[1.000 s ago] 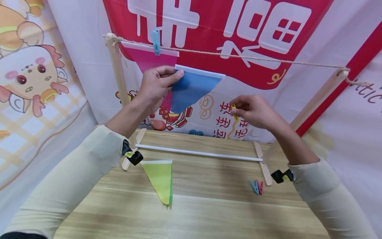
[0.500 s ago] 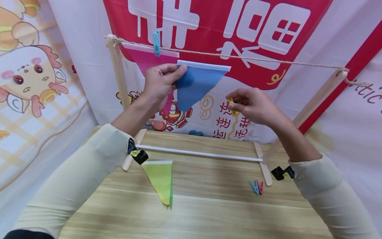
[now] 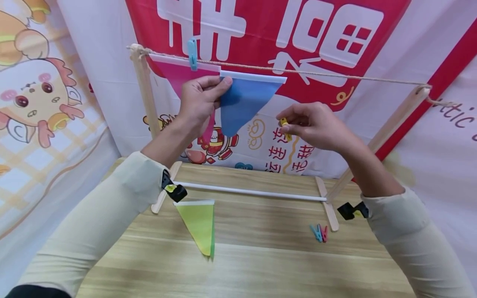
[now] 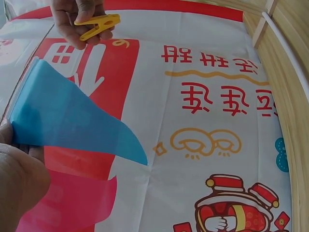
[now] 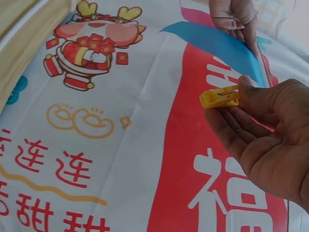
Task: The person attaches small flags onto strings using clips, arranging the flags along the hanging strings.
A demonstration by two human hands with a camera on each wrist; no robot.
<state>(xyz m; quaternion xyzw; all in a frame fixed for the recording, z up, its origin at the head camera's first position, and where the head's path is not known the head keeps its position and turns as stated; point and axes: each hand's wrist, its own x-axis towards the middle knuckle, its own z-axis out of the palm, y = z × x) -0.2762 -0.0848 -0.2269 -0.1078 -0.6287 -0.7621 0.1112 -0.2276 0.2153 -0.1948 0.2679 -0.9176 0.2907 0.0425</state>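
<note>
Near the upper middle of the head view, the left hand (image 3: 201,98) pinches the upper left corner of a blue pennant (image 3: 247,101) between thumb and fingers; the fingertips behind the cloth are hidden. The pennant hangs just below the rope (image 3: 335,75), and whether they touch is hard to tell. A pink pennant (image 3: 175,72), clipped up by a light-blue clothespin (image 3: 192,54), is partly covered by that hand. Right of centre, the right hand (image 3: 316,126) pinches a yellow clothespin (image 5: 219,98), one end hidden at the thumb in the right wrist view. The left wrist view cuts off the left hand at its left edge.
</note>
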